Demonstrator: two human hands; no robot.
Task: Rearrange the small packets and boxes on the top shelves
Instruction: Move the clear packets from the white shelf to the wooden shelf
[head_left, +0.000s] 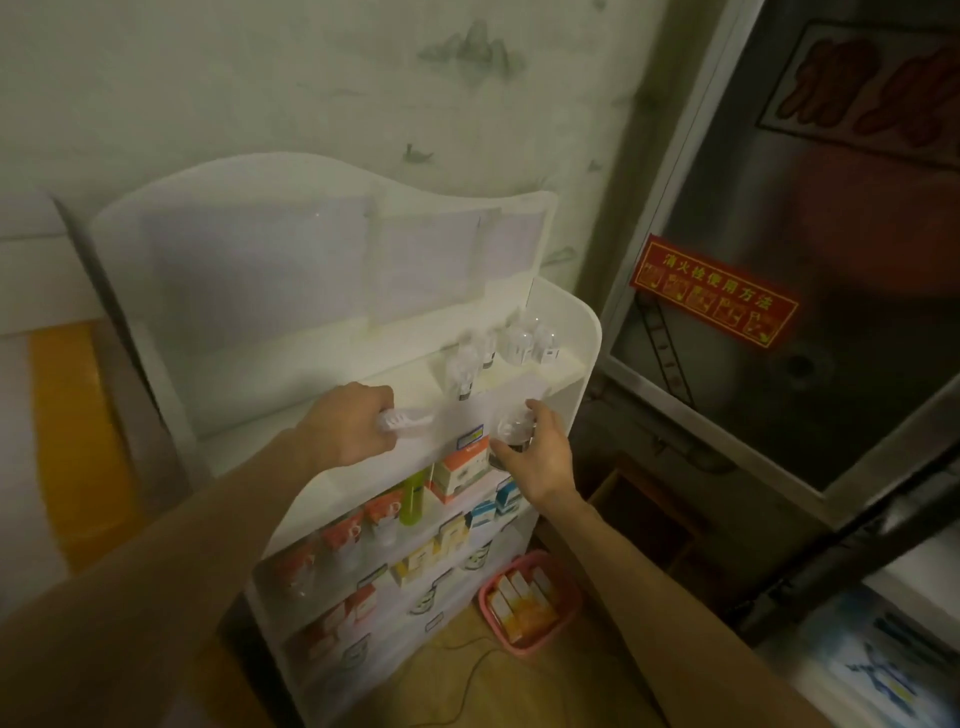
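Clear packet, left: a pale, see-through packet (402, 420) is gripped in the left hand (348, 423), fingers curled round one end; the rest sticks out to the right, level with the front edge of the top shelf (322, 374).
Clear packet, right: a rounded clear packet with a dark base (514, 428) is held in the right hand (540, 460), fingers wrapped round it from below, just in front of the shelf's front lip, near the right end.
Packets on the shelf: a cluster of similar clear, dome-shaped packets (511, 345) is seen standing at the right end of the top shelf, behind and above both hands; the picture is blurred, so the number cannot be told.
Top shelf, left part: a bare white surface is shown behind the left hand.
Stand: a white display stand (584, 374) with a curved back panel is set against a pale patterned wall (260, 67).
Lower shelves: orange-and-white boxes (460, 467), a green bottle (413, 496), blue-and-white boxes (496, 504) and yellow boxes (431, 553) are lined up below the hands.
Floor: a pink basket (569, 587) holding orange and white boxes is placed beside the foot of the stand, to the right.
Right side: a metal cabinet door (831, 208) with a red label (714, 291) is close by the stand.
In the way: the front lip of the top shelf lies between the right hand's packet and the cluster.
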